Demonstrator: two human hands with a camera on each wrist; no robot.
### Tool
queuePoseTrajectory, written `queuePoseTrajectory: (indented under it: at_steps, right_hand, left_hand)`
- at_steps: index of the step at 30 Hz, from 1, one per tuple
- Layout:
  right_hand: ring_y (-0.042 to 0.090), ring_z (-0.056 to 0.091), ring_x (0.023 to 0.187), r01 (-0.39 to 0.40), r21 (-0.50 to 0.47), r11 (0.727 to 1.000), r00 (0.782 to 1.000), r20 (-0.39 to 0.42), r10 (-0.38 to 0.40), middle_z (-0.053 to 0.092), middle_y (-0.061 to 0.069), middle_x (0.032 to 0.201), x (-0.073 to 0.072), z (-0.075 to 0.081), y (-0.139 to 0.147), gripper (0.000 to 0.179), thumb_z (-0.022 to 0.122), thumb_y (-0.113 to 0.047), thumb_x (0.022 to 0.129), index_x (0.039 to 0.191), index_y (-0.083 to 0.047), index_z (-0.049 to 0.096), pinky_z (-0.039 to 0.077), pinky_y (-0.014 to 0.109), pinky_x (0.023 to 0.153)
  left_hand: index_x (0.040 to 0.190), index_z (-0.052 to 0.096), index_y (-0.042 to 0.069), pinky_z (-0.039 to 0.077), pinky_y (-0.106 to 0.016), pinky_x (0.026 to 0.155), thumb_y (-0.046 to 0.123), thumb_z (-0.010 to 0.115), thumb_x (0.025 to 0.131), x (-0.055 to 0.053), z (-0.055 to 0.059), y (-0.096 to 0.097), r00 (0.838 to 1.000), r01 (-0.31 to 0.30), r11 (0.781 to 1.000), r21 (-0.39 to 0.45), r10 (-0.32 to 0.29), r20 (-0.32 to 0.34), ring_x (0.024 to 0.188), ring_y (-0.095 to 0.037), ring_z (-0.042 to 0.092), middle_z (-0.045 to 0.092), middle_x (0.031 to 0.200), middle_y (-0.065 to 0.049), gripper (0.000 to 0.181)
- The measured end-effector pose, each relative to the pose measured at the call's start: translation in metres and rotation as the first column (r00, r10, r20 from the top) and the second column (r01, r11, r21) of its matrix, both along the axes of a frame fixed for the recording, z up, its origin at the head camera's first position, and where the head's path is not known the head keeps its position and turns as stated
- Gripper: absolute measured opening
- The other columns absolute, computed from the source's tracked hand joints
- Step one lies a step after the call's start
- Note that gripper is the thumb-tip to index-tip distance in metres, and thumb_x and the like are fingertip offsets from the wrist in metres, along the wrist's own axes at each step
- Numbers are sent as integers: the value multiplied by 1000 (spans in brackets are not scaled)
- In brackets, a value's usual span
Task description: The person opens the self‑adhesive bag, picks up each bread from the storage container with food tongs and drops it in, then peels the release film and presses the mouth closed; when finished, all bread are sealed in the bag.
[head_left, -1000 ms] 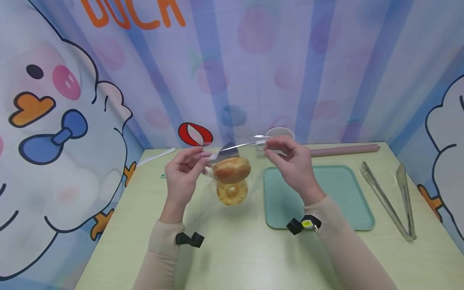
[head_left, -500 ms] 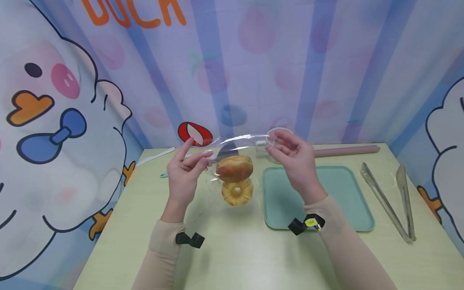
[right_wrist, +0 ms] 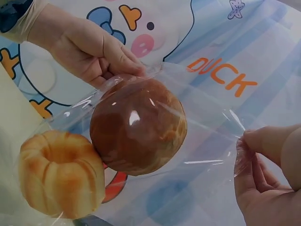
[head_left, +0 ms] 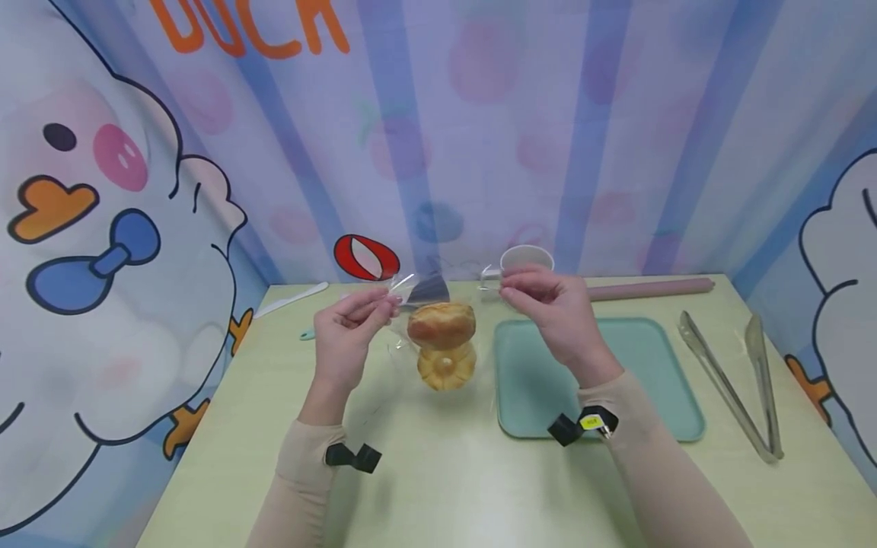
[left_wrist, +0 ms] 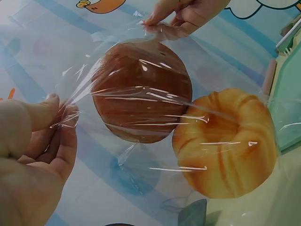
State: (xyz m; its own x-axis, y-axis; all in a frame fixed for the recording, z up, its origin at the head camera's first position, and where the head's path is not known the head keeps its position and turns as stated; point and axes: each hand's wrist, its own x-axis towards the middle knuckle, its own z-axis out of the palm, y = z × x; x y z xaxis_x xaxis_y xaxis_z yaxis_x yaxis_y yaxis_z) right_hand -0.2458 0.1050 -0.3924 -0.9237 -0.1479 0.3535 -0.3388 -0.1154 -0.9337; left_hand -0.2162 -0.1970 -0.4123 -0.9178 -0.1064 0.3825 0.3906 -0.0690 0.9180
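Observation:
Between the two hands hangs a clear plastic bag (right_wrist: 207, 141) holding two breads. A round brown bun (left_wrist: 141, 94) sits higher in it, and a pale yellow ring-shaped bread (left_wrist: 225, 146) lies against it lower down. My left hand (head_left: 346, 342) pinches one upper corner of the bag between thumb and fingers. At the opposite corner my right hand (head_left: 558, 323) pinches the film the same way. In the right wrist view, the film gathers in creases at the right fingertips (right_wrist: 247, 141). The bag hangs above the table.
A green tray (head_left: 651, 396) lies right of the bag, with metal tongs (head_left: 736, 396) beyond it. Behind stand a white cup (head_left: 527, 259) and a pink rolling pin (head_left: 651, 289). A white knife (head_left: 291, 300) lies at the back left; a dark spatula blade (head_left: 429, 291) shows behind the bag.
The left index finger, raised half a second ago, has come back down onto the bag's edge. Over the second the breads shifted slightly right, and the bag's upper edge, taut before, now sags.

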Motion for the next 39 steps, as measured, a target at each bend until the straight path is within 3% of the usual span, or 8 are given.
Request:
queuePoseTrajectory:
  at_steps: [5,10,17,21,26,29,35,39]
  right_hand:
    - [16,71,104,-18,32,999,996,-90,20,78,7,108,-1,-5,1,15,74,4,95,107,11,75,60,24,85]
    - [14,76,92,-29,47,999,990,-139,35,80,1,99,1,-7,1,14,71,2,97,109,9,75,63,28,81]
    - [13,75,81,-61,-26,998,974,-220,54,80,2,96,2,-6,5,15,68,10,96,109,13,74,64,30,73]
    - [12,73,76,-117,-76,990,956,-280,92,80,4,94,2,-3,8,13,68,15,93,105,14,74,63,28,69]
    - [19,74,83,-226,-97,969,925,-335,182,78,8,100,1,-2,11,14,65,18,93,98,10,76,63,30,74]
    - [21,74,89,-256,-88,963,919,-331,214,77,9,104,2,-2,13,12,63,18,94,94,12,74,64,31,77]
    - [20,73,94,-225,-17,974,930,-301,210,77,5,106,3,2,16,14,59,16,96,95,13,73,63,32,80]
    - [19,71,103,-280,-42,959,923,-285,257,77,6,108,4,4,18,24,54,17,94,100,9,76,62,29,85]
  left_hand:
    - [114,72,-10,63,-30,84,0,75,96,2,-2,-5,1000,28,999,-15,-28,-7,90,-18,78,81,103,-5,22]
    - [110,75,2,63,-30,79,-1,73,96,4,-1,-7,998,58,998,15,-58,-26,87,-16,77,81,102,-4,15]
    - [109,76,3,64,-32,78,-2,72,97,5,2,-10,991,119,993,5,-118,-70,85,-17,78,81,104,-4,14]
    - [108,76,4,65,-34,77,-6,69,97,5,3,-11,985,151,988,28,-148,-93,83,-18,79,81,103,-6,16]
    - [110,78,5,64,-28,72,-10,63,99,6,6,-11,975,186,980,67,-176,-137,78,-17,78,81,101,-7,24]
    - [106,80,8,63,-26,70,-13,61,99,6,7,-10,966,212,973,88,-195,-170,75,-16,77,80,100,-7,29]
    - [93,78,8,62,-24,67,-16,53,98,6,9,-11,939,285,952,111,-255,-231,75,-17,77,79,100,-6,35]
    - [92,78,5,63,-26,72,-17,45,96,5,10,-13,896,380,920,102,-338,-288,78,-17,76,79,100,-7,40]
